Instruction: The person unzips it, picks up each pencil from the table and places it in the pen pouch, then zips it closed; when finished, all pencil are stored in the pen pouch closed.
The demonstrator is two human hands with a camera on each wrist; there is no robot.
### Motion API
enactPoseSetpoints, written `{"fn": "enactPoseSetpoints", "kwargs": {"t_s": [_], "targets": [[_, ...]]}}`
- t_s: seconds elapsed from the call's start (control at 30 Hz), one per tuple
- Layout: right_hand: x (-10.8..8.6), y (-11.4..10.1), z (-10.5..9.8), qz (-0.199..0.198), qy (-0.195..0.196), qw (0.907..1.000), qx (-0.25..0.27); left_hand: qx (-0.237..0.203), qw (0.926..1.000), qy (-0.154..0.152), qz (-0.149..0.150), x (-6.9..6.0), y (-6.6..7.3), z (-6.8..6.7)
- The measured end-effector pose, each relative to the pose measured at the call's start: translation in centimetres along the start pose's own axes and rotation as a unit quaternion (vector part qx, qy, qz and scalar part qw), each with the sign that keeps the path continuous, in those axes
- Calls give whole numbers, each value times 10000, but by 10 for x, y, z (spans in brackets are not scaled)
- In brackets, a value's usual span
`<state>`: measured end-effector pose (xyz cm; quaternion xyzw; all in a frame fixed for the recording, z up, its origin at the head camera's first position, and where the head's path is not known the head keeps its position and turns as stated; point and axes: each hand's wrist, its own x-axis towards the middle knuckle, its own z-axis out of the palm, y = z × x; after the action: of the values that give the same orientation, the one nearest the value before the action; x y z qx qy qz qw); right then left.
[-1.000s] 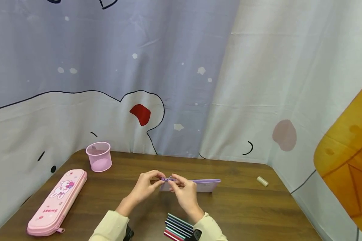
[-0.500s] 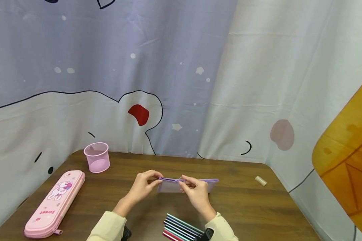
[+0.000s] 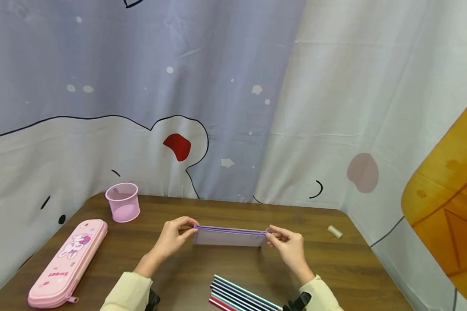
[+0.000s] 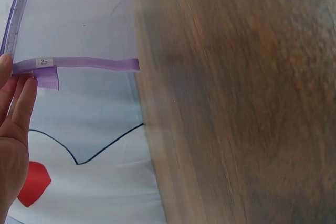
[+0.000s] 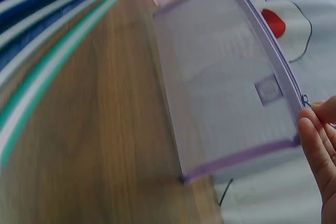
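A translucent mesh zipper pouch [image 3: 227, 237] with purple edging stands on its long edge at the middle of the table, zipper along the top. My left hand [image 3: 172, 235] pinches its top left corner. In the left wrist view, the purple side binding [image 4: 89, 63] carries a "25" label beside those fingers. At the zipper's right end, my right hand [image 3: 289, 246] pinches the small zipper pull [image 5: 305, 101]. Whether the zipper is open or closed is hard to tell. No contents show through the mesh. Several striped pencils [image 3: 237, 293] lie side by side nearer me.
A pink pencil case [image 3: 68, 263] with a rabbit print lies at the left of the wooden table [image 3: 327, 268]. Behind it stands a pink cup [image 3: 123, 205]. One small pale cylinder [image 3: 334, 232] lies at the far right. A printed curtain [image 3: 233, 108] hangs along the back.
My right hand has slid rightward along the pouch's top edge with the zipper pull, from near the left corner to the right end. The left hand keeps its pinch on the left corner.
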<state>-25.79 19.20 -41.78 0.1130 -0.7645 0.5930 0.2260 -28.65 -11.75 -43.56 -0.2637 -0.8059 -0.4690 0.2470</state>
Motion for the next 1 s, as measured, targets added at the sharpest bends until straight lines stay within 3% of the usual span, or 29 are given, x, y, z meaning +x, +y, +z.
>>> {"fn": "enactPoseSetpoints", "kwargs": {"t_s": [0.33,0.47,0.57,0.67,0.8,0.9,1.0], "targets": [[5,23,-19,103,232,9997,-9,96,9999,-32,-72,-2,-1,2],[6,31,-15,32,416,9979,-505,257,9997,-40,1,-5,-1,4],[4,30,-10,-398,639,9872,-1408,414,9991,32,11,-7,0,5],[2,25,-2,-1039,900,9651,-2227,492,9987,156,-41,-7,1,5],[-1,15,11,-1492,1226,9483,-2517,467,9986,198,-119,-6,1,6],[-4,7,24,-1000,1049,9617,-2328,440,9987,210,-126,-6,2,7],[-7,3,40,221,283,9860,-1628,453,9988,167,-10,-7,6,10]]}}
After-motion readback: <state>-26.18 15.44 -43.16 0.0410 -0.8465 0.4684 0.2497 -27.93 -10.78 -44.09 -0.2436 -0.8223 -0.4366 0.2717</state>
